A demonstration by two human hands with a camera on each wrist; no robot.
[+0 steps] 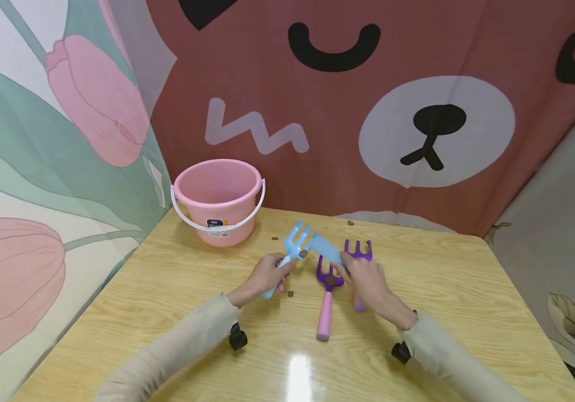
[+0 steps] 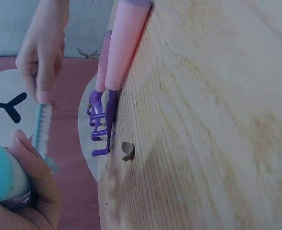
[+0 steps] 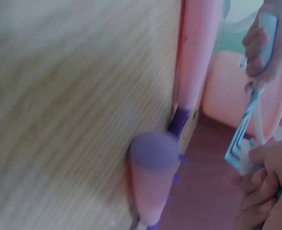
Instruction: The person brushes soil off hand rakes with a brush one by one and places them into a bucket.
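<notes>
My left hand [image 1: 262, 277] grips the handle of a small light blue garden fork [image 1: 295, 240], its tines tilted up and away above the table. A brown crumb [image 1: 303, 253] sits at the base of the tines. A light blue brush [image 1: 325, 248] is pinched in my right hand [image 1: 370, 283], its end at the fork's tines. White bristles [image 2: 45, 127] show on the brush in the left wrist view. Below the hands lie two purple forks with pink handles: the nearer fork [image 1: 324, 315] has a brown piece on it, and the farther fork [image 1: 358, 251] is partly behind my right hand.
A pink bucket [image 1: 224, 215] with a white handle stands at the back left of the wooden table [image 1: 207, 357]. Several brown crumbs lie about, one crumb [image 1: 290, 293] near my left hand. A printed cloth [image 1: 338, 111] hangs along the back edge.
</notes>
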